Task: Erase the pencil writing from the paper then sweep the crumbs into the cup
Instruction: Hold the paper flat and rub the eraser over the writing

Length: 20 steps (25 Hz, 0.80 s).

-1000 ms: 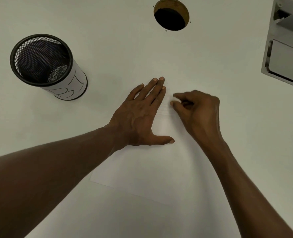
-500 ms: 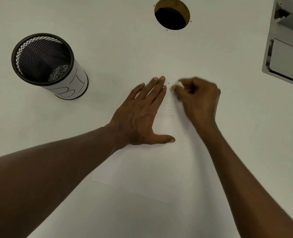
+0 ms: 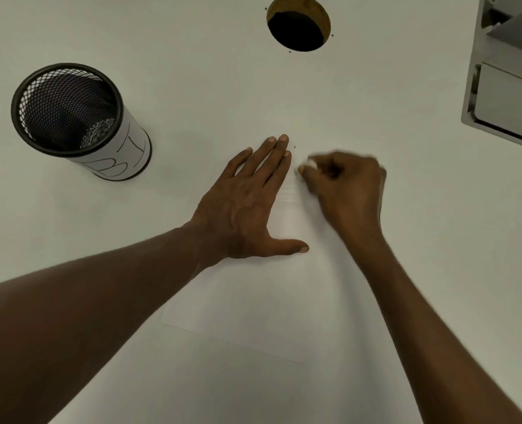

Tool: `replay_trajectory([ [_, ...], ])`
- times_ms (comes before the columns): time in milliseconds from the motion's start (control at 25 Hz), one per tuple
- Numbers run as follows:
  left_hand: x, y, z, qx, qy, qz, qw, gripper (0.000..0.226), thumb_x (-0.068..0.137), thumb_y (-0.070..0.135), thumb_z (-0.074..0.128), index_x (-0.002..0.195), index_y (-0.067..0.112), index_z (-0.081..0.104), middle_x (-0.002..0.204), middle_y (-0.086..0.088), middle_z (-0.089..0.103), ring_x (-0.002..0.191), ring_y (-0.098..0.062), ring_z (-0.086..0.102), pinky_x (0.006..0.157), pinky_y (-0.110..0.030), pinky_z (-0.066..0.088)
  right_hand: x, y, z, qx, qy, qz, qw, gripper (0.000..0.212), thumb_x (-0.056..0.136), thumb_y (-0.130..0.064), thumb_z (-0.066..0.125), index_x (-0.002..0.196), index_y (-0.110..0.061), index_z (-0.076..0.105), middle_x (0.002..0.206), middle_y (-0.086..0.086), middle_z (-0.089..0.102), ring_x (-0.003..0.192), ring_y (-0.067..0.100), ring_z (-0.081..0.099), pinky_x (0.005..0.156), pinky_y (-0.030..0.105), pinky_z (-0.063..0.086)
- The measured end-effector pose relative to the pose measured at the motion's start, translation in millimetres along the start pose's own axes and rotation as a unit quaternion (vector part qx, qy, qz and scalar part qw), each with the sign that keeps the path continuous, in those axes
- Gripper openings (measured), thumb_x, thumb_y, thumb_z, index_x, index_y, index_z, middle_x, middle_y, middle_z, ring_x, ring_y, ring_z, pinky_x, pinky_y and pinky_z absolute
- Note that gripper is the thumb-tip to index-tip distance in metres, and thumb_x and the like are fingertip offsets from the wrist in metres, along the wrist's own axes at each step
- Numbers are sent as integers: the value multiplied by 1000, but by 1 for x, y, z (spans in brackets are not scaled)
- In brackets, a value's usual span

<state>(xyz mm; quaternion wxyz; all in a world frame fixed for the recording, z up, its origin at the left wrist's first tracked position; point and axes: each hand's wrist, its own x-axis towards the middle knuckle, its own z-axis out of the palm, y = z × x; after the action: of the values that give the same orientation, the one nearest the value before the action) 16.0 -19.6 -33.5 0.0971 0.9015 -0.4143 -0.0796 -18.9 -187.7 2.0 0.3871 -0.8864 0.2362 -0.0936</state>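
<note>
On the tabletop [image 3: 376, 87], our left hand [image 3: 247, 203] lies flat on the paper [image 3: 253, 301]; our right hand [image 3: 345, 188] pinches an eraser [image 3: 311, 163] beside it, the cup [image 3: 79, 120] well apart at left.

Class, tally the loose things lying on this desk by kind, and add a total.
Mesh cup: 1
Sheet of paper: 1
White eraser, pinched in the right hand: 1
Total: 3

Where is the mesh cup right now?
In the head view the mesh cup stands upright at the upper left of the table, apart from the paper and left hand.
</note>
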Motion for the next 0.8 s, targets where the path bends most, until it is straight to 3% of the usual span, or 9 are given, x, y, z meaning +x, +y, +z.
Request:
replay_trajectory([
  [160,0,-1,1,3,1,-7,1000,132,72,98,28,161,2,12,171,-13,-1,159,-25,-2,129,-44,7,-38,4,-7,14,-16,3,1000,12,79,-26,79,90,-19,77,72,-10,73,66,2,68,70,12,53],
  [360,2,0,2,8,7,-11,1000,133,72,99,27,161,2,13,171,-13,1,159,-25,0,129,-44,8,8,-3,1,16,-2,-6,1000,12,80,-23,77,89,-16,77,73,-9,73,66,4,68,75,27,58],
  [480,0,-1,2,11,7,-14,1000,133,71,99,27,161,2,12,172,-13,1,159,-25,0,129,-44,7,-52,8,-11,18,-37,1,999,14,79,-27,79,92,-20,77,71,-13,71,65,1,68,72,21,58],
  [680,1,0,2,10,9,-12,1000,133,72,99,25,161,2,13,171,-13,2,159,-25,0,129,-45,9,2,-2,-1,34,-8,3,999,18,80,-23,78,96,-15,77,81,-5,75,69,3,69,77,28,59],
  [800,2,0,2,17,3,-15,1000,133,71,100,27,161,2,13,172,-13,1,159,-24,-1,129,-44,8,-33,12,-9,25,-8,4,1000,19,80,-27,78,97,-17,77,77,-7,74,68,2,69,75,26,59],
])
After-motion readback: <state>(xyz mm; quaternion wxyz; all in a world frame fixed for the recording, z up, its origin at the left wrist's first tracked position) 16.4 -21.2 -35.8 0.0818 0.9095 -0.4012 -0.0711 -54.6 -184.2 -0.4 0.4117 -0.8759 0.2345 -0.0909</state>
